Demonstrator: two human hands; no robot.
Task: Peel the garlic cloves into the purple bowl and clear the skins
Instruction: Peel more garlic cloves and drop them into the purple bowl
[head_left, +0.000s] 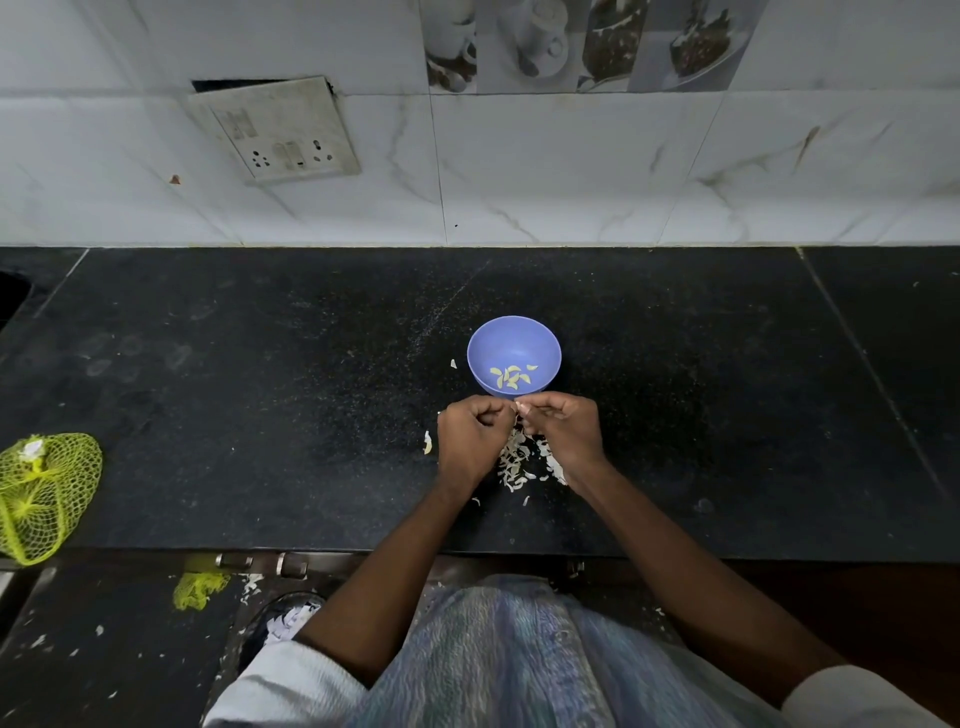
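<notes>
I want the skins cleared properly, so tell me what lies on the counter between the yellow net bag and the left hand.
In the head view, bare black counter runs from the net bag nearly to the left hand; only one pale skin scrap lies there, beside that hand.

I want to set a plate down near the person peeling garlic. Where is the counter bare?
Bare counter lies right of the purple bowl, and between it and the yellow net bag on the left. It is crowded just in front of the bowl: both hands work over the skins.

Round purple plastic bowl (514, 343); speckled black stone counter (260, 364); yellow-green mesh net bag (44, 493); white grey-veined marble wall tiles (571, 171).
</notes>
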